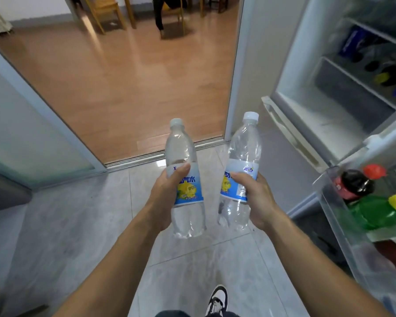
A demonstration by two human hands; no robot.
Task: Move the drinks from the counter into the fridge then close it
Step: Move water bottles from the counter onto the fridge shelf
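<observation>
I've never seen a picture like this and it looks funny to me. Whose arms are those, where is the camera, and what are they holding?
The camera sits on a person's head and looks down, so you see what they see: their own two arms. There is only this one picture. The left hand holds a clear bottle with a blue and yellow label, fingers wrapped round it. The right hand holds a second clear bottle just like it. Both bottles are upright, with caps on. On the right is an open fridge. Its door shelf already has a dark bottle with a red cap and a green bottle with a yellow cap. Below is the tiled floor and one shoe.
</observation>
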